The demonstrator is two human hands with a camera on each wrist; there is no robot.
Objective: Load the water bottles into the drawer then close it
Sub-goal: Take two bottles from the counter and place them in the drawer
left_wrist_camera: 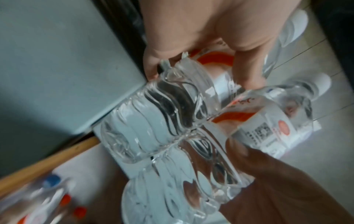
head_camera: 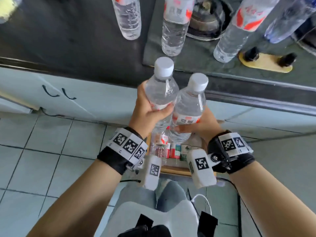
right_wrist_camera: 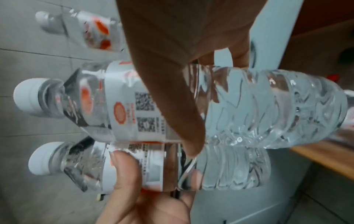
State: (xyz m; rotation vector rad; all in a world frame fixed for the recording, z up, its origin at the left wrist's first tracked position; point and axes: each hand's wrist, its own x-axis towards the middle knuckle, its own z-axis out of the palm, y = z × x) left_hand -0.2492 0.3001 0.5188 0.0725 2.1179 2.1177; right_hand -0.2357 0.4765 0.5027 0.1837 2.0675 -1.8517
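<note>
Left grip: left hand (head_camera: 147,115) wraps one bottle (head_camera: 161,93) at its label, thumb on the near side, fingers curled round the far side; firm hold.
Right grip: right hand (head_camera: 204,125) wraps a second bottle (head_camera: 189,106) at and below the label, thumb (right_wrist_camera: 184,106) across the front, fingers behind it.
Held bottles: both clear, full, white caps, red-and-white labels; side by side, touching along their bodies, caps tilted away from the person, bases toward the drawer.
Position: in the air before the counter's front edge (head_camera: 239,93), above the open drawer (head_camera: 172,170).
Drawer: pulled out below the hands, wooden rim showing; more bottles (head_camera: 161,144) lie inside with red and blue caps; the wrists hide most of it, so the count is unclear.
Counter: dark top; three more red-labelled bottles stand near its front edge, one left of centre (head_camera: 128,17), one at centre (head_camera: 174,26), one to the right (head_camera: 237,31); a blue-tinted bottle (head_camera: 287,19) stands at the far right.
Stove: burner (head_camera: 205,19) behind the centre bottle; yellow knob plate (head_camera: 265,64) by the front edge at the right.
Wrists: black straps with white marker blocks (head_camera: 128,144) on both.
Floor: pale tiles (head_camera: 42,151).
</note>
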